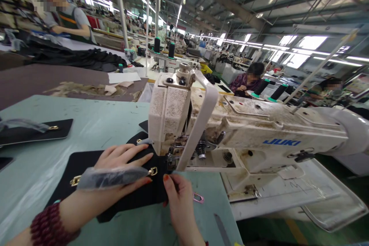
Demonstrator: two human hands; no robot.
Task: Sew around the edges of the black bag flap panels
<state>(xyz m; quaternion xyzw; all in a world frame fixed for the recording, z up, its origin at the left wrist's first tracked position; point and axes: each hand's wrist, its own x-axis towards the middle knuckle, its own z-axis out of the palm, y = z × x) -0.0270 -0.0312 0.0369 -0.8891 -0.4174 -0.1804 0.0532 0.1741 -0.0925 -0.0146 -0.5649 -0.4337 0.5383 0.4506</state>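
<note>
A black bag panel [138, 194] with gold metal rings lies on the table, its right edge close to the presser foot [170, 158] of a white sewing machine [253, 123]. My left hand [122, 157] rests flat on the panel, fingers spread, passing beneath the plastic-wrapped handle [113, 178]. Thumb and bent fingers of my right hand [180, 198] pinch the panel's edge just in front of the presser foot. Some of these fingertips are hidden under the panel. Near the machine head a second gold ring piece [139, 141] shows on black material.
Another black panel with a wrapped handle [37, 130] lies at the left on the green tabletop [95, 117]. A pink metal-like clip [198, 198] and a blade-like tool [221, 228] lie right of my right hand. Co-workers [73, 21] sit or stand beyond.
</note>
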